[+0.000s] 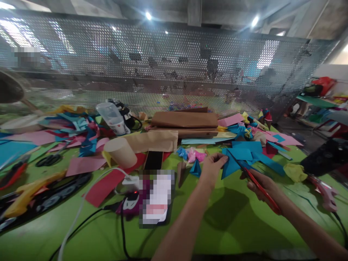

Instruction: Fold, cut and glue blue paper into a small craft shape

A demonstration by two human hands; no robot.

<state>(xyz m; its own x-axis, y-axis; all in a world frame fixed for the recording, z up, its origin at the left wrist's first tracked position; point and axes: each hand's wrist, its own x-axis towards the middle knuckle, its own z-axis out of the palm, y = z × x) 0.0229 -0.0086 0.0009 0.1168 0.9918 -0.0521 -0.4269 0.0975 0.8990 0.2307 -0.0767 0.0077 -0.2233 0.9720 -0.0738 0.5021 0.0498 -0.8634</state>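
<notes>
The left hand [213,166] pinches a blue paper triangle [230,165] by its edge, probably to steady it. The right hand's fingers hold red-handled scissors [261,190], blades against the paper (presumably for control), above the green table's [231,235] right half, well behind its near edge.

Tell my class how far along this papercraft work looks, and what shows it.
Looks done: a folded brown paper piece and a small folded blue one lie near the left hand.

In hand: the left hand grips a blue paper sheet; the right hand holds red-handled scissors at it.

Left: probably finishing this cut. Loose blue paper pieces lie beyond; whether they are needed, I cannot tell.
</notes>
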